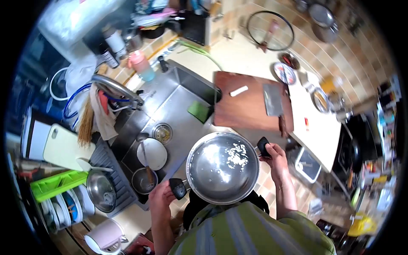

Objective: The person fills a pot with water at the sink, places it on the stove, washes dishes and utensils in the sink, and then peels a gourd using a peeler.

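– Left hand point(161, 197): what is it doing in the head view?
– Its fingers are curled around one black handle point(177, 188); the right hand point(276, 160) grips the opposite black handle point(264, 147), thumb and fingers closed on it.
– And the vessel between them?
– A wide, round, shiny stainless-steel pan point(214, 180), held level or nearly so in front of the striped green shirt point(238, 229). Small white grains point(236, 156) lie scattered inside, toward the right hand; bright reflections cover the rest.
– Where exactly is it?
– Near the front edge of the stainless-steel sink point(182, 95), which contains a green square cloth or sponge point(198, 111), a white round dish point(157, 156) and a small metal pot point(138, 183).
– And around that?
– A cream countertop point(236, 63) carrying a reddish-brown wooden cutting board point(238, 112), with a broad grey cleaver blade point(273, 100) and a white stick-shaped piece point(239, 91) on it. Beige and tan wall tiles point(350, 59) rise behind.
– Any lettering?
– One dark bottle point(109, 57) has a pale label, too small to read.
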Motion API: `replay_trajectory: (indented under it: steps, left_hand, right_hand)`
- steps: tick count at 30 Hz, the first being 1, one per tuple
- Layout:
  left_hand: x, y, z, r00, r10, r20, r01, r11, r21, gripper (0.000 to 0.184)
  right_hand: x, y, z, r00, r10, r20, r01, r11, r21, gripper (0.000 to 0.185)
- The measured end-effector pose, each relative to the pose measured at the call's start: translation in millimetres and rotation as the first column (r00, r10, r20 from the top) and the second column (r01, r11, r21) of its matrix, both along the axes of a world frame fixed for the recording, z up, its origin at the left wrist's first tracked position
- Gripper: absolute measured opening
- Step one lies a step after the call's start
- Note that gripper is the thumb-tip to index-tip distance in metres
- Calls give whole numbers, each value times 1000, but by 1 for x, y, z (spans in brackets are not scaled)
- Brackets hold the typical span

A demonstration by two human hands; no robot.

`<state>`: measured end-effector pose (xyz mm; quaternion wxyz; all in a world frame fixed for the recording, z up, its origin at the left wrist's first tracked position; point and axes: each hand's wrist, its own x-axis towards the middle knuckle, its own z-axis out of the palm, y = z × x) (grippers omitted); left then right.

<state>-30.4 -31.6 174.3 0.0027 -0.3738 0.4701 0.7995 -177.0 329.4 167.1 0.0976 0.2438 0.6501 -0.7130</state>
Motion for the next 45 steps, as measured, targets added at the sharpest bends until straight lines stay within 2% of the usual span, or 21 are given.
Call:
replay_trajectory:
  steps: [2,3,8,11,15,19,22,26,30,31,38,40,45]
  left_hand:
    - [9,7,-9,995,-96,-3,96,994,59,27]
    - [10,16,-4,988,-153,16,151,987,62,26]
    - [5,75,-5,891,-453,-26,452,883,124,26]
    - [6,121,-6,824,-565,-42,567,821,73,26]
    - [16,195,0,725,-687,-52,689,724,46,33]
    - [28,282,9,602,-793,-99,797,603,15,32]
    - [46,352,12,554,-831,-51,831,555,-22,31]
    - [66,434,-1,422,-895,-147,906,422,35,31]
    - [96,543,12,414,-910,-22,909,415,-49,32]
    - [95,559,4,338,-935,-109,941,336,41,33]
    - [116,722,8,68,-996,-57,997,67,24,34]
    - [112,769,-3,-27,-997,-76,998,-31,47,33]
    - [109,898,-19,-196,-973,-124,974,-208,90,27]
  right_hand:
    - [50,26,8,992,-126,29,126,992,7,23]
    - [75,38,13,979,-196,63,195,981,23,17]
    - [180,107,16,902,-429,49,427,903,45,19]
    - [243,145,6,817,-576,34,576,818,12,17]
    - [314,195,18,719,-695,22,695,719,15,17]
    - [374,254,22,630,-776,-1,776,630,-15,19]
    - [423,306,13,565,-825,-22,824,565,-45,24]
    - [481,364,6,454,-889,-49,889,456,-43,28]
    - [532,422,2,336,-939,-76,940,339,-31,28]
    - [544,435,5,295,-951,-89,954,298,-24,27]
    - [612,516,-1,2,-996,-92,1000,3,-18,23]
    - [632,538,-14,-58,-993,-102,998,-55,-29,22]
    - [656,596,-5,-234,-967,-97,972,-233,-26,19]
